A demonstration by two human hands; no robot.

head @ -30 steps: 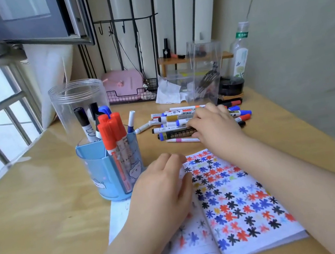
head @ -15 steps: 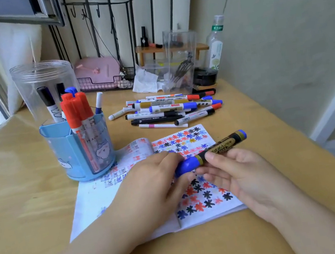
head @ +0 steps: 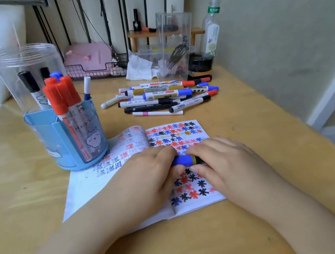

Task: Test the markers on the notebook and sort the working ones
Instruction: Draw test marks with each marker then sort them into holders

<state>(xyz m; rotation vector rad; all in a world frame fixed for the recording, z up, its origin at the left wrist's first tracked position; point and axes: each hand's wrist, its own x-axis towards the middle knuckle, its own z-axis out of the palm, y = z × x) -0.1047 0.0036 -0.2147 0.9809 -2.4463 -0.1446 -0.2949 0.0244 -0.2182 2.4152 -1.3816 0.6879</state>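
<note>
Both hands hold one marker (head: 186,160) with a blue cap and a black-and-gold barrel, level above the open notebook (head: 176,134). My left hand (head: 146,178) grips the blue cap end; my right hand (head: 223,164) grips the barrel, which is mostly hidden under its fingers. The notebook's right page is covered with red, blue and black star marks. A pile of loose markers (head: 162,97) lies on the desk beyond the notebook. A blue pen holder (head: 59,144) at the left holds red, black and blue markers.
A clear plastic jar (head: 27,67) stands behind the blue holder. At the back are a pink box in a wire tray (head: 88,60), a clear acrylic box (head: 175,44), crumpled paper and a bottle (head: 211,29). The wall runs along the right; the desk edge drops at far right.
My right hand picked the blue-capped marker from the pile and brought it over the notebook. My left hand left the page and took the cap end; both hands now close round it.
</note>
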